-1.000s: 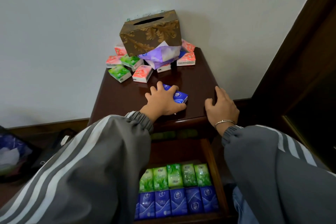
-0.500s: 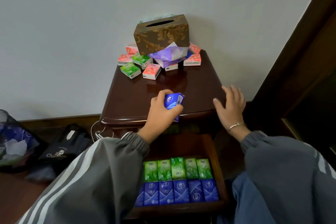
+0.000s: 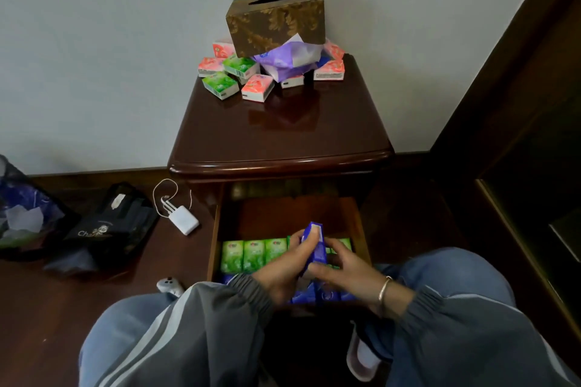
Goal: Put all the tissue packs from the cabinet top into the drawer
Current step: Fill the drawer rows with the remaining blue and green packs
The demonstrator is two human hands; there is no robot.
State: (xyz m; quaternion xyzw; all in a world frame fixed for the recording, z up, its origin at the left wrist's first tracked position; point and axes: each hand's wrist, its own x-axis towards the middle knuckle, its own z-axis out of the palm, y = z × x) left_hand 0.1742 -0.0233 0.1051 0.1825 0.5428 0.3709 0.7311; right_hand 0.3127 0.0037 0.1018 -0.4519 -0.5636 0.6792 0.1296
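Note:
My left hand (image 3: 284, 270) grips a blue tissue pack (image 3: 315, 242) upright over the open drawer (image 3: 214, 229). My right hand (image 3: 349, 273) is beside it, fingers touching the pack's lower side. The drawer holds a row of green packs (image 3: 251, 256) and a row of blue packs (image 3: 327, 294) nearer me, partly hidden by my hands. On the dark wooden cabinet top (image 3: 279, 132), several pink and green packs (image 3: 234, 78) lie heaped at the back by the wall.
A gold-patterned tissue box (image 3: 276, 20) sits on a purple soft tissue pack (image 3: 284, 61) atop the heap. On the floor to the left lie a white charger with cable (image 3: 184, 220), a black bag (image 3: 110, 226) and a bin bag (image 3: 19, 214). Dark woodwork stands at right.
My left hand carried the blue pack from the cabinet's front edge down over the drawer. My right hand left the cabinet top and came to the pack. The view pulled back and tilted down.

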